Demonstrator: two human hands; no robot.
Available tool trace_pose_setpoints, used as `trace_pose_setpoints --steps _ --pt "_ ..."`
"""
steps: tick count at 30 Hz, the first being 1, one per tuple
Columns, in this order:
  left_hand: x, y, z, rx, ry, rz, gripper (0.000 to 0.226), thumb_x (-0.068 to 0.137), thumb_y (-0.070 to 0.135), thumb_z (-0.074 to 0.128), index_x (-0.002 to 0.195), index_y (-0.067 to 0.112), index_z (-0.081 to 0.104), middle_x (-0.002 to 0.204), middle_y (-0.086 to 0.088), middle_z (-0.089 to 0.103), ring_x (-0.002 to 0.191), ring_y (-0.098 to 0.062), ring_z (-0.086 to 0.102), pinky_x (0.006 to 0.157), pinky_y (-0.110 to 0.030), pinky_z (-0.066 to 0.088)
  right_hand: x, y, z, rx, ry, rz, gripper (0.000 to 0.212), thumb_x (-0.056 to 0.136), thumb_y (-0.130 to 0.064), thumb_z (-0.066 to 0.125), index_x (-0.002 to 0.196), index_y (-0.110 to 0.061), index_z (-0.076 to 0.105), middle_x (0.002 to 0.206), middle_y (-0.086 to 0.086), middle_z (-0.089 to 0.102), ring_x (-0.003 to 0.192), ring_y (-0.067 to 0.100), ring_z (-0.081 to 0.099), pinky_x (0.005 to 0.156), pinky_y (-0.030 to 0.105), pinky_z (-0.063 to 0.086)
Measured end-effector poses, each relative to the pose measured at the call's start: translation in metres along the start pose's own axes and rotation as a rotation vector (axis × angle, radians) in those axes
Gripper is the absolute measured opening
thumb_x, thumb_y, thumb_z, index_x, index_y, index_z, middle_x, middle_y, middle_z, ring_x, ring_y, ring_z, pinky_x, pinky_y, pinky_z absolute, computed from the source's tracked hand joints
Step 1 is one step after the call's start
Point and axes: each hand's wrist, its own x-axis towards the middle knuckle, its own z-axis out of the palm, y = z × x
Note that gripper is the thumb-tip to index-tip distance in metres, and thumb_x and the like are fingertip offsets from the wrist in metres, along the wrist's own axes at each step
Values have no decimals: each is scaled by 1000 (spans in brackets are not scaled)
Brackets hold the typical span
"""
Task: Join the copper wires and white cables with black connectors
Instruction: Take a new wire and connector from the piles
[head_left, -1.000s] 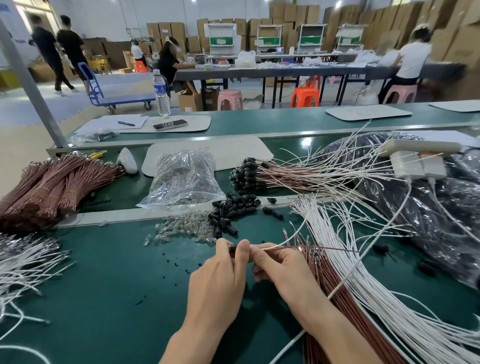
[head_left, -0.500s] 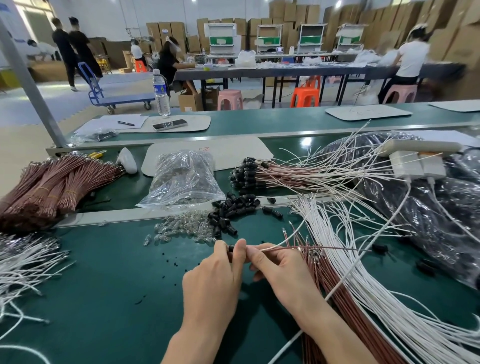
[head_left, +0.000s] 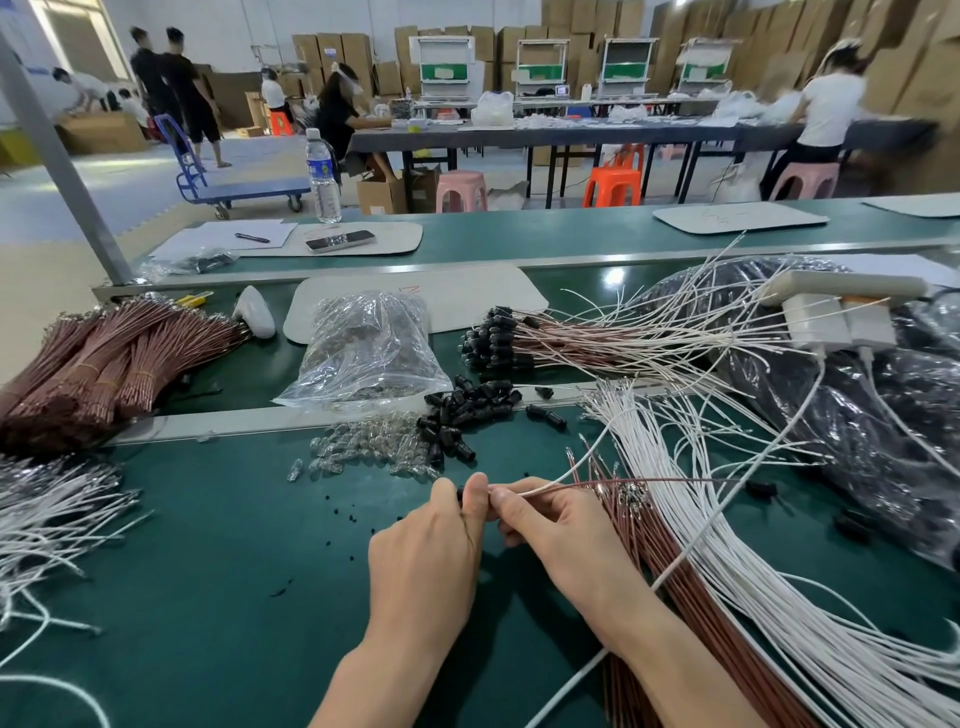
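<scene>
Mid-insertion: your left hand (head_left: 426, 561) pinches one black connector (head_left: 460, 493) between thumb and curled fingers, over the near centre of the counter (head_left: 208, 597). Your right hand (head_left: 561, 540) pinches one copper wire (head_left: 675, 480) and one white cable (head_left: 558, 477), ends at the connector. Next, probably: push both ends fully home, then drop it on the finished bundle (head_left: 519, 338), far right. Counts: one connector held, one wire, one cable; loose connectors (head_left: 462, 415) too many to count.
</scene>
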Motion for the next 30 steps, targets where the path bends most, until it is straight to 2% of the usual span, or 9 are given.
trace_pose_setpoints --steps 5,8,11,13,15,17,19,25,30 --pt "0 0 1 -51 -11 -18 59 86 59 -20 80 28 30 55 7 41 44 -10 32 46 -24 15 0 -2 0 17 -5 13 17 99 -16 62 97 -14 79 91 2 78 78 3 65 74 17 52" --pt "-1 0 1 -125 5 -24 53 87 61 -17 82 29 25 55 7 44 52 -10 51 47 -24 19 -1 -3 -1 10 -8 14 18 99 -19 62 95 -17 79 91 1 77 77 4 64 73 17 52" --pt "-2 2 0 -354 13 3 42 92 67 -2 87 32 20 55 7 50 52 -8 52 49 -24 29 0 -2 0 37 12 7 20 99 -17 61 94 -22 80 88 -2 76 76 4 64 71 17 52" --pt "-2 0 -1 -530 13 52 37 96 68 12 94 35 28 62 6 58 56 -11 54 53 -27 37 2 -2 -1 91 27 6 22 99 -16 61 96 -26 80 88 -2 76 76 5 65 69 18 52" --pt "-1 -1 -4 -718 3 84 22 100 61 30 103 41 41 77 14 63 60 -8 56 54 -26 39 4 -4 0 184 40 14 19 98 -20 62 98 -26 80 90 1 77 74 7 66 65 19 52" --pt "1 -2 -6 -863 15 96 7 103 47 43 108 45 47 80 16 63 59 -4 54 55 -17 38 5 -4 0 253 42 33 18 90 -33 66 96 -24 80 91 5 76 71 8 65 61 20 52" --pt "2 -4 -7 -940 17 85 10 102 40 48 110 46 50 79 16 64 59 -2 53 57 -13 39 6 -2 -1 266 29 36 25 82 -41 68 92 -22 81 88 4 75 69 9 63 59 20 51" --pt "-1 -3 -9 -948 -60 75 15 100 48 44 111 42 51 78 12 64 59 -4 53 56 -14 38 6 1 -4 253 28 24 26 84 -39 70 98 -19 79 88 3 74 72 9 63 57 22 51" --pt "-2 3 -9 -686 -36 25 35 96 67 23 104 41 45 66 23 60 55 -7 54 52 -29 33 5 0 -2 140 99 16 13 93 -30 68 94 -28 80 93 0 77 71 1 62 56 20 50"
